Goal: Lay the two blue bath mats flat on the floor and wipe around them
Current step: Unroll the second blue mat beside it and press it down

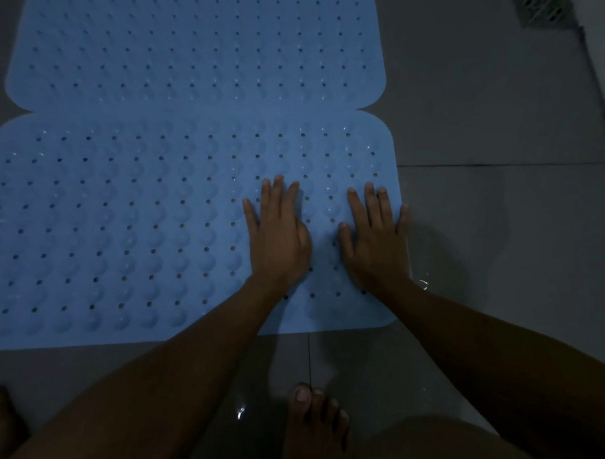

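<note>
Two blue perforated bath mats lie flat on the grey tiled floor, edge to edge. The near mat fills the left and middle of the view; the far mat lies beyond it. My left hand presses flat on the near mat's right part, fingers straight and spread. My right hand presses flat beside it, close to the mat's right edge, its little finger at the rim. Neither hand holds anything.
Grey floor tiles extend to the right of the mats and look wet near my right wrist. A floor drain grate sits at the top right. My bare feet stand on the tiles just below the near mat.
</note>
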